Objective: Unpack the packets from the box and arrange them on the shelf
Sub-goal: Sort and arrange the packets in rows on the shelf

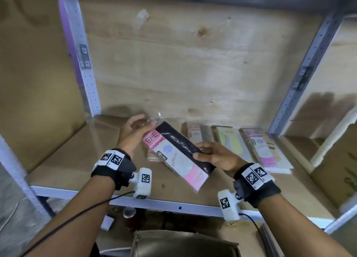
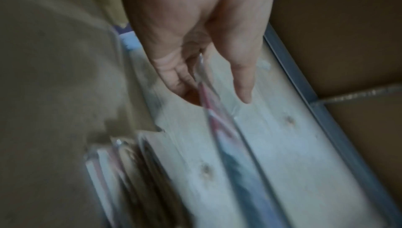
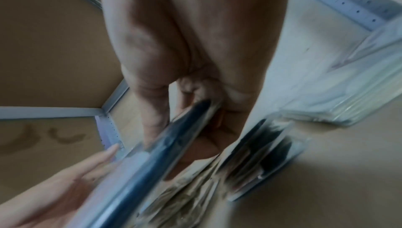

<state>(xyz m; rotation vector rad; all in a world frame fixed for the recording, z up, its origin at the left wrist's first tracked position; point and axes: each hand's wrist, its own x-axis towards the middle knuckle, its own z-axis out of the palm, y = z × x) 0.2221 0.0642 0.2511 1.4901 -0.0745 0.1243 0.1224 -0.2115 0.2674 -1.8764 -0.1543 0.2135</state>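
A pink and black packet [image 1: 179,156] marked "ENE" hangs slanted just above the wooden shelf [image 1: 77,160], over a low stack of packets [image 1: 154,158]. My right hand [image 1: 199,150] grips its right edge, thumb on top and fingers underneath. The left hand [image 1: 146,121] is open, its straight fingers against the packet's clear top flap. In the left wrist view the packet [image 2: 219,128] runs edge-on between the fingers and thumb of that hand [image 2: 213,92]. The right wrist view shows my right hand [image 3: 180,128] clamped on the blurred packet [image 3: 152,159], with the left hand [image 3: 87,166] beside it.
Further packets lie in a row to the right: a pink one [image 1: 201,134], a yellow-green one [image 1: 231,142] and a purple stack [image 1: 266,150]. Metal uprights [image 1: 85,63] [image 1: 301,77] frame the bay. A cardboard box [image 1: 338,169] stands at the right. Below the shelf are a can [image 1: 129,216] and a dark bag [image 1: 183,243].
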